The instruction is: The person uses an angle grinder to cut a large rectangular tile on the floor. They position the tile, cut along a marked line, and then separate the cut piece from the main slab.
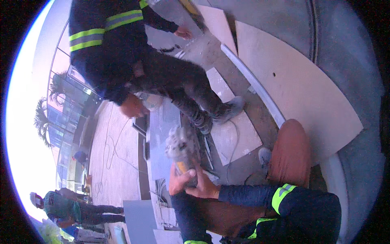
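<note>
Both my hands are closed round a dust-coated handheld power tool (179, 145) with a pale, knobbly head and a yellow patch on its body. My left hand (177, 182) grips the body on its left side, thumb across it. On the other side, my right hand (206, 188) wraps the lower part. The tool is slightly blurred, so its exact kind is unclear. Just beyond it lies a grey panel (159, 160). A co-worker in dark clothes with reflective bands (122, 49) stands across from me, one hand (133, 106) at a whitish rounded object (151, 101).
A large pale board (292, 89) leans at the right beside a long metal strip (256, 83). Dusty flat boards (235, 140) lie under the co-worker's shoes, with a thin cable (237, 142) across them. Another person (67, 209) stands at the far left.
</note>
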Available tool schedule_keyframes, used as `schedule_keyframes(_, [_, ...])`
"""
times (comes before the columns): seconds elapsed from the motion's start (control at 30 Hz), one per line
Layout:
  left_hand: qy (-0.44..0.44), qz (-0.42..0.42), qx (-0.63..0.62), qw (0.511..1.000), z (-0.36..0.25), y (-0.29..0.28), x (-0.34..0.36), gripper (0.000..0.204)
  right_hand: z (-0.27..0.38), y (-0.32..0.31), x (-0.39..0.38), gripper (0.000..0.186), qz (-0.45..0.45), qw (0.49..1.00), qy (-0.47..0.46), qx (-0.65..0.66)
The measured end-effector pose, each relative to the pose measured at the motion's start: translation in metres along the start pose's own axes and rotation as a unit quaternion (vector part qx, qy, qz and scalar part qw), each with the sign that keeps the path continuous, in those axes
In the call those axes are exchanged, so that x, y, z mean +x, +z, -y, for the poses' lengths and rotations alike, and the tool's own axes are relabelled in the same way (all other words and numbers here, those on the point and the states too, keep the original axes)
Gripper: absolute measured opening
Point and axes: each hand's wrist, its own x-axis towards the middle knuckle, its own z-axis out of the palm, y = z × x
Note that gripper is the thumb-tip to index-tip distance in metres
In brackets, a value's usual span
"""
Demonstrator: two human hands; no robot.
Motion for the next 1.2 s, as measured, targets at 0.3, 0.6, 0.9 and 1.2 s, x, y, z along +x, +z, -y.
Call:
schedule_keyframes(0.3, [0.127,-0.264,-0.182,0.939,0.045,-0.006,-0.039,0.068,0.033,-0.014,0.033,0.112,0.299,0.951,0.019,-0.069])
schedule_keyframes(0.6, [0.173,-0.261,-0.254,0.915,0.057,-0.024,-0.052,0.058,0.052,-0.007,0.038,0.11,0.341,0.927,-0.018,-0.157])
schedule_keyframes(0.9, [0.152,-0.273,-0.271,0.911,0.061,-0.013,-0.053,0.068,0.059,-0.011,0.028,0.111,0.308,0.937,-0.017,-0.167])
schedule_keyframes(1.2, [0.105,-0.349,-0.262,0.894,0.073,-0.015,-0.053,0.061,0.029,-0.006,0.026,0.111,0.303,0.949,0.034,-0.08])
